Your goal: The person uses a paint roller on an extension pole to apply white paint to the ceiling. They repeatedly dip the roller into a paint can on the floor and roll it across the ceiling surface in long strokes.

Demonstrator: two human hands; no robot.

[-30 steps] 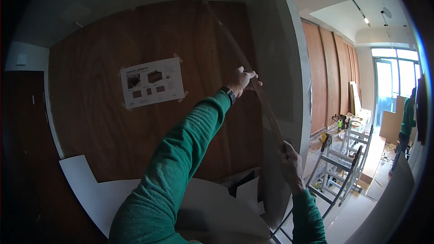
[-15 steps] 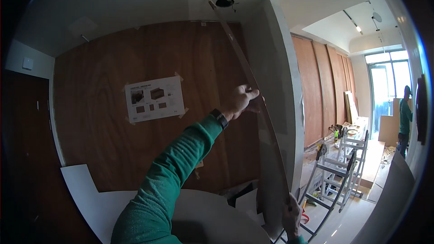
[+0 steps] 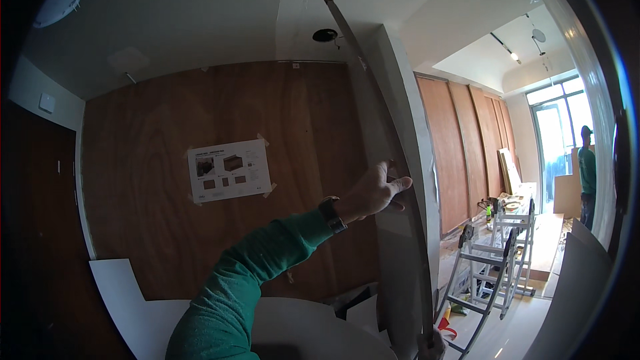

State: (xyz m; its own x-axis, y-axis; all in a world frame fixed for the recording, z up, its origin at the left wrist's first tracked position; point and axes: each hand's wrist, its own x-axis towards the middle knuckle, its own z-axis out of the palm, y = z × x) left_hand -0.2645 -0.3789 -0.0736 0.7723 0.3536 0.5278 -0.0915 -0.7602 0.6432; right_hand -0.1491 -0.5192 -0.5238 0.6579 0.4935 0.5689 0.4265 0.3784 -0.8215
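A long, thin brownish strip (image 3: 365,70) runs diagonally from near a white patch on the ceiling down to the bottom edge, bowing slightly. My left hand (image 3: 385,187) holds it midway, thumb across it and some fingers partly behind it. My right hand (image 3: 432,345) grips its lower end, mostly cut off at the bottom edge. Behind them stands a plywood wall panel (image 3: 147,193) with a printed sheet (image 3: 229,169) taped on it. Above the panel is a dark round ceiling opening (image 3: 325,36) with wires.
A dark door (image 3: 40,207) is left. Large white curved sheets (image 3: 112,283) lie low ahead. A grey column edge (image 3: 421,153) borders a bright room with folding metal ladders (image 3: 485,260), wood-panelled walls (image 3: 445,153) and another person (image 3: 587,180) in green.
The view has tilted upward, showing more ceiling. Both my hands sit lower in the frame with the strip still held, and the strip's upper end shows higher against the ceiling.
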